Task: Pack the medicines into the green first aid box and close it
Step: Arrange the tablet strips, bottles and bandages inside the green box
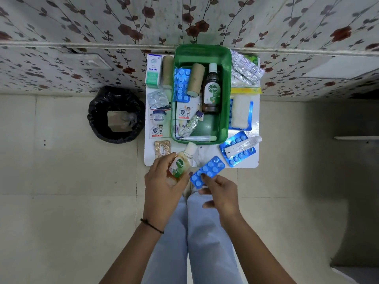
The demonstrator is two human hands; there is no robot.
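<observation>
Left hand [164,181]: you are wrapping your fingers round the small bottle [181,162], cap pointing toward the box [224,95].
Right hand [220,193]: you are pinching one end of a blue strip [208,171] between thumb and fingers; the rest is sticking out free.
Position: both items are hovering over the near edge of the table [205,152], just short of the box.
Box: it is sitting open, holding a big bottle [211,89], a roll [195,78], another strip, sachets and tubes; lid not identifiable.
Handling, bottle: probably light but smooth plastic, so you are best gripping the body, not the cap.
Handling, strip: thin, light, likely bending; you are safest holding the foil edges flat, not the blisters.
Outside: more strips, a carton [153,70], a jar [159,116] and packets are waiting on the table.
</observation>
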